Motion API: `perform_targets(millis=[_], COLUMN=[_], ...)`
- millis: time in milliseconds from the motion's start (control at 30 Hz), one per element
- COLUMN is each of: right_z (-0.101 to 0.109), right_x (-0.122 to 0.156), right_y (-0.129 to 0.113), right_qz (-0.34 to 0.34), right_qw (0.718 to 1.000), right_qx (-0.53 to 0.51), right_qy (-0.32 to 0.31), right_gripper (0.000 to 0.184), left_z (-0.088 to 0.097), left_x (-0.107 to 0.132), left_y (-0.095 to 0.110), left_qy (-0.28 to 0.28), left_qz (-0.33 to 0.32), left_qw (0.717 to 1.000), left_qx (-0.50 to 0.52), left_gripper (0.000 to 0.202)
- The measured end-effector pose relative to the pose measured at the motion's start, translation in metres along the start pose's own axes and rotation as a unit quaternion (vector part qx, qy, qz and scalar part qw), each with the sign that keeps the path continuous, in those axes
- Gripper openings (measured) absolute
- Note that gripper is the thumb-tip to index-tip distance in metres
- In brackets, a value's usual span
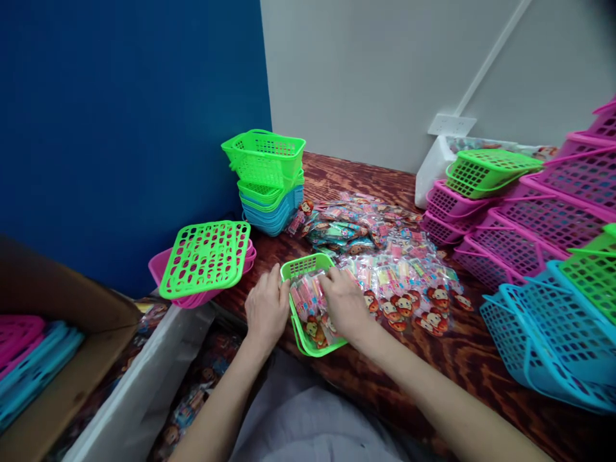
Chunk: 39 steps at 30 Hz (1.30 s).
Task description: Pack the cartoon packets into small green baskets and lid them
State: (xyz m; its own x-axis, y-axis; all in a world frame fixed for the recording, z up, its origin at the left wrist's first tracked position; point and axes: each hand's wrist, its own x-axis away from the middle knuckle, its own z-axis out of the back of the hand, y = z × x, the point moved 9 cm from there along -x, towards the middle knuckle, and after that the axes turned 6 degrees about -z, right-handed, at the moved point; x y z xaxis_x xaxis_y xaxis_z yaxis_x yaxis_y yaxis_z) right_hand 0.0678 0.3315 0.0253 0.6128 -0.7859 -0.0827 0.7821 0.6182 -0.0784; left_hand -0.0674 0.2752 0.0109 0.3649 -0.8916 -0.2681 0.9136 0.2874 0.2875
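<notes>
A small green plastic basket (308, 350) stands in front of me at the table's near edge, with several clear toy packets (308, 298) printed with cartoon figures inside. My left hand (267, 307) is closed on the basket's left rim, its thumb along the edge. Into the basket's right side reaches my right hand (344, 301), fingers curled down and closed at the packets; its fingertips are partly hidden. Just right of the basket spreads a heap of similar packets (399, 273), some overlapping in rows, with teal ones (339, 234) farther back.
Stacked green baskets (264, 160) and blue baskets (272, 215) stand at the back left. Green lattice lids (205, 256) lie on pink baskets (178, 298). On the right are piled pink baskets (510, 247) and blue baskets (543, 340). A cardboard box (110, 340) with lids sits lower left.
</notes>
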Motion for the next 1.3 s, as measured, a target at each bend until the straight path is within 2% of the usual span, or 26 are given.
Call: perform_targets(millis=[67, 133, 200, 300, 400, 533, 667, 767, 867, 1000, 1067, 1167, 1233, 1300], right_z=[-0.005, -0.012, -0.019, -0.031, -0.035, -0.035, -0.037, -0.034, -0.035, -0.028, -0.019, -0.018, -0.034, -0.06], right_x=[-0.001, 0.0, 0.003, 0.007, 0.008, 0.009, 0.004, 0.0, -0.002, -0.015, -0.026, -0.03, -0.019, -0.002], right_y=[0.005, 0.001, -0.005, -0.005, 0.001, -0.005, -0.005, -0.005, -0.004, -0.001, 0.015, 0.061, 0.092, 0.111], right_qz=[-0.002, 0.03, 0.066, 0.079, 0.072, 0.122, 0.124, 0.126, 0.131, 0.122, 0.073, -0.052, -0.123, -0.136], right_qw=[0.999, 0.997, 0.994, 0.991, 0.991, 0.988, 0.985, 0.987, 0.988, 0.99, 0.989, 0.978, 0.974, 0.981], right_qx=[0.038, 0.061, 0.072, 0.092, 0.099, 0.066, 0.056, 0.036, 0.025, -0.066, -0.128, -0.167, -0.15, -0.117], right_qy=[-0.025, -0.036, -0.04, -0.058, -0.058, -0.071, -0.107, -0.095, -0.084, -0.035, 0.027, 0.118, 0.12, 0.077], right_gripper=[0.025, 0.027, 0.026, 0.026, 0.032, 0.044, 0.037, 0.036, 0.036, 0.028, 0.028, 0.037, 0.04, 0.044], left_z=[0.005, -0.006, -0.019, -0.029, -0.035, -0.04, -0.047, -0.046, -0.041, -0.049, -0.054, -0.062, -0.066, -0.067], left_x=[0.004, 0.013, 0.026, 0.034, 0.032, 0.026, 0.023, 0.02, 0.017, 0.003, -0.011, -0.035, -0.05, -0.064], left_y=[0.02, 0.051, 0.077, 0.09, 0.088, 0.084, 0.08, 0.074, 0.069, 0.057, 0.048, 0.031, 0.016, 0.001], left_qy=[0.007, -0.057, -0.126, -0.171, -0.204, -0.233, -0.257, -0.228, -0.172, -0.169, -0.177, -0.195, -0.205, -0.21], left_qz=[-0.072, -0.191, -0.295, -0.35, -0.368, -0.389, -0.368, -0.337, -0.319, -0.304, -0.297, -0.287, -0.281, -0.271], left_qw=[0.997, 0.98, 0.947, 0.921, 0.905, 0.885, 0.883, 0.902, 0.921, 0.923, 0.923, 0.919, 0.918, 0.918], left_qx=[-0.02, -0.027, -0.021, -0.028, -0.062, -0.109, -0.137, -0.145, -0.146, -0.164, -0.171, -0.186, -0.192, -0.2], left_gripper=[0.03, 0.028, 0.024, 0.029, 0.029, 0.028, 0.028, 0.03, 0.045, 0.046, 0.045, 0.046, 0.048, 0.049])
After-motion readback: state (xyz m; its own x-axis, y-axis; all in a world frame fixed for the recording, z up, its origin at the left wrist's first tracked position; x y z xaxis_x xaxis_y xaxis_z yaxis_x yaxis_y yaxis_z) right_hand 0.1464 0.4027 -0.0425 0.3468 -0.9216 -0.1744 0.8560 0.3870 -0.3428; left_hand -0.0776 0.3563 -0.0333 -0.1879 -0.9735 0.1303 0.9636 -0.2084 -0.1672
